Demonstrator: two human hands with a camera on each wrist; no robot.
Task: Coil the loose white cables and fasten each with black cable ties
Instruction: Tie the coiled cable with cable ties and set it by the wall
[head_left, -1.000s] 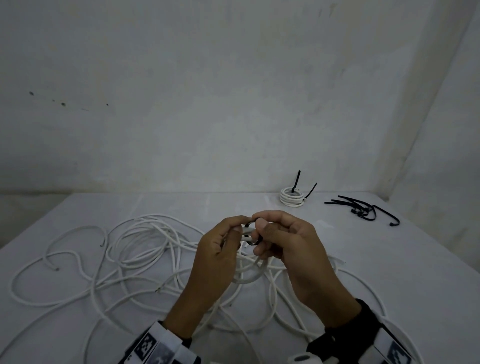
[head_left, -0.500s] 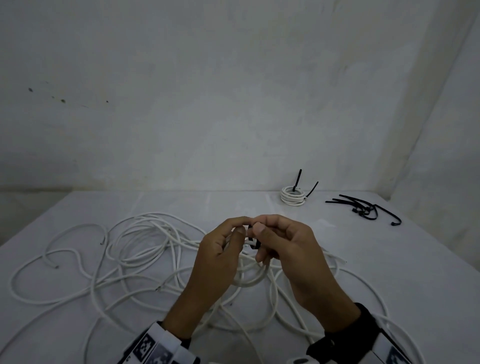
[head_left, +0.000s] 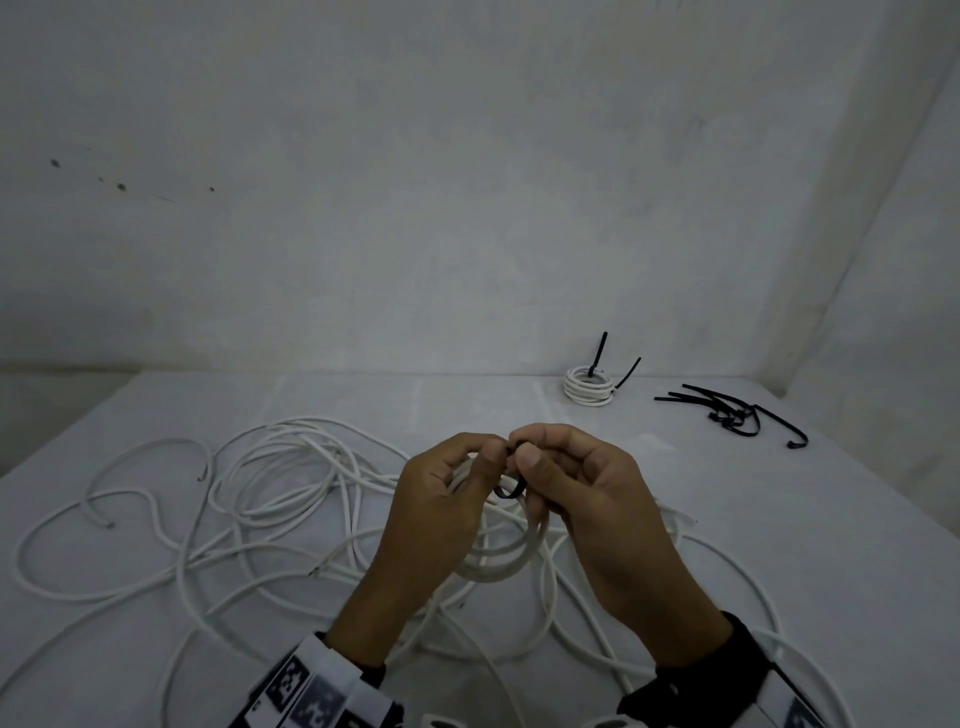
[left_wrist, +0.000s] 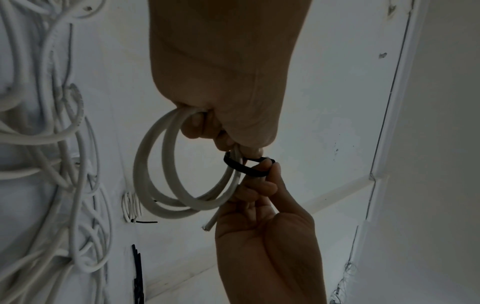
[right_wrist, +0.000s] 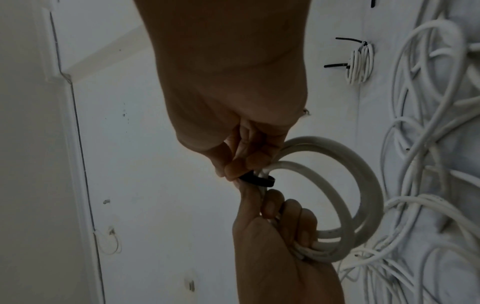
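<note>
Gripping a small coil of white cable (head_left: 511, 558), the left hand (head_left: 441, 519) curls its fingers through the loops and holds them above the table (head_left: 779, 519). Facing it thumb to thumb, the right hand (head_left: 587, 499) pinches a black cable tie (left_wrist: 244, 167) looped around the coil's strands. Loose white cables (head_left: 249, 499) sprawl beneath, toward 9 o'clock. At 1 o'clock lies a finished coil (head_left: 589, 387) with two black tie tails sticking up, and just right of it a heap of spare black ties (head_left: 727, 413).
</note>
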